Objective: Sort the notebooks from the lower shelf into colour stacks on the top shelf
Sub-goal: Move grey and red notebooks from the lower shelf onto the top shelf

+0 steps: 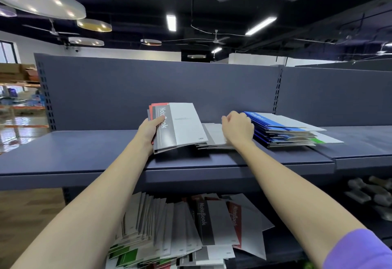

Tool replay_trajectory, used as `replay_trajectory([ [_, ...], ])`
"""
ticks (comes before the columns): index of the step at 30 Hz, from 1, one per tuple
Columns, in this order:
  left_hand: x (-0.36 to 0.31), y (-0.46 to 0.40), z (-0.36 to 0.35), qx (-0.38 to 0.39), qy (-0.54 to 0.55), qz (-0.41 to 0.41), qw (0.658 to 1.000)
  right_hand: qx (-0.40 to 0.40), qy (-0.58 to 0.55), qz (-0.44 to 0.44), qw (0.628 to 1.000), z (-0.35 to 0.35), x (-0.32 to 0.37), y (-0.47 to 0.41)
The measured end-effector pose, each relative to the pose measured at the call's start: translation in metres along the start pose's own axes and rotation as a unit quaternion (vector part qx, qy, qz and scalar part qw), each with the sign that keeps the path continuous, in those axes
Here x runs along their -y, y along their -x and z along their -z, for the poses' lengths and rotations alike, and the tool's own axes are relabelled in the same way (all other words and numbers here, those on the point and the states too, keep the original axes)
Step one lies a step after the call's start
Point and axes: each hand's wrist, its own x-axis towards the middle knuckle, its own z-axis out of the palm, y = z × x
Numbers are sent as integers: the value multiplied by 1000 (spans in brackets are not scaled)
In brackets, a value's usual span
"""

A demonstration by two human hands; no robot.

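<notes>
Both hands are up at the top shelf, sorting notebooks by colour.

The dark blue top shelf (pixel 84 152) spans my view, with the lower shelf (pixel 282 254) beneath it holding a loose, slumped heap of unsorted notebooks (pixel 169 232) in grey, red and green. On the top shelf to the right lies the blue stack (pixel 284 129), with a green-edged cover poking out low at its right side. In the middle a flat grey stack (pixel 214 136) lies. My left hand (pixel 148 129) grips a tilted bundle of notebooks (pixel 178 124), grey on top with red behind, thumb curled over the cover. My right hand (pixel 237 128) sits between the grey and blue stacks, fingers curled; I cannot tell what they pinch.
</notes>
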Motion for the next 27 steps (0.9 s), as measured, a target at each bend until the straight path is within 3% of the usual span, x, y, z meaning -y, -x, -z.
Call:
replay_trajectory([
  [6, 1, 2, -2, 45, -34, -9, 998, 156, -152, 47, 975, -9, 40, 13],
  [14, 1, 3, -5, 3, -15, -24, 1000, 138, -226, -24, 964, -11, 30, 9],
  [21, 3, -3, -3, -45, -2, -21, 999, 63, -130, -86, 986, -9, 3, -9],
  [27, 1, -3, 0, -131, 71, -21, 989, 93, -84, -93, 988, -20, -8, -8],
])
